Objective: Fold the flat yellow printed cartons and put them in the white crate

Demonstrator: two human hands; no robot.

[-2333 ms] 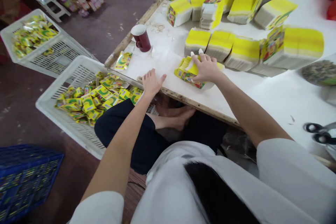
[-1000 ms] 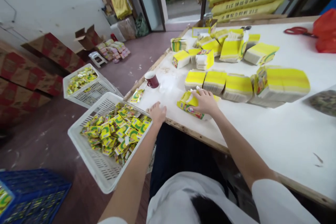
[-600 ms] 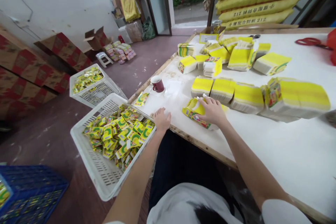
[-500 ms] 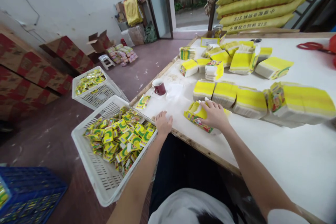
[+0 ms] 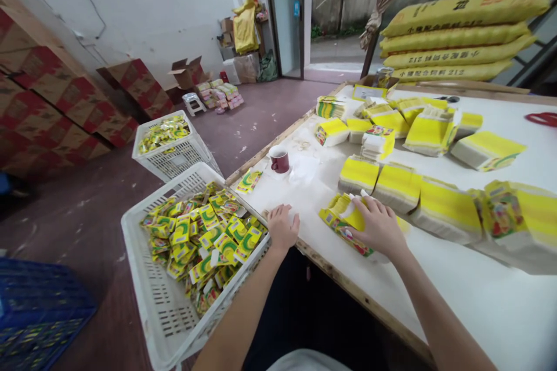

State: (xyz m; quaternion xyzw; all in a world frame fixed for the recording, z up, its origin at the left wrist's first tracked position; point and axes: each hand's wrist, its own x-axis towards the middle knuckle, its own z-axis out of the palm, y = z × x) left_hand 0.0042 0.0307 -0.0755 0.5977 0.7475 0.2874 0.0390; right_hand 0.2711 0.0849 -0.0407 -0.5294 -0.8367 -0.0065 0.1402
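Observation:
My right hand point(image 5: 378, 225) lies over a row of yellow printed cardboard packets point(image 5: 338, 208), its fingers across the top and its thumb on the patterned side. White covers show on some of its fingertips. Close to the wooden table edge, my left hand point(image 5: 282, 227) rests on the white tabletop with fingers stretched and thumb apart, holding nothing. Just left of it stands a white plastic crate point(image 5: 163, 316) heaped with small yellow-green packets point(image 5: 209, 232). Behind the right hand runs a line of bundled yellow packets point(image 5: 398, 185). One flat packet point(image 5: 249, 181) lies near the table's left edge.
A maroon mug point(image 5: 279, 160) stands beyond my left hand. More yellow bundles point(image 5: 429, 130) and red scissors point(image 5: 542, 119) lie farther back. On the floor are a second white crate point(image 5: 167, 151) and a blue crate point(image 5: 41, 307). Large yellow sacks point(image 5: 452, 46) are stacked behind the table.
The camera view has turned, so the scene sits farther right and slightly lower. Both hands keep nearly the same places, right on the packets and left by the table edge.

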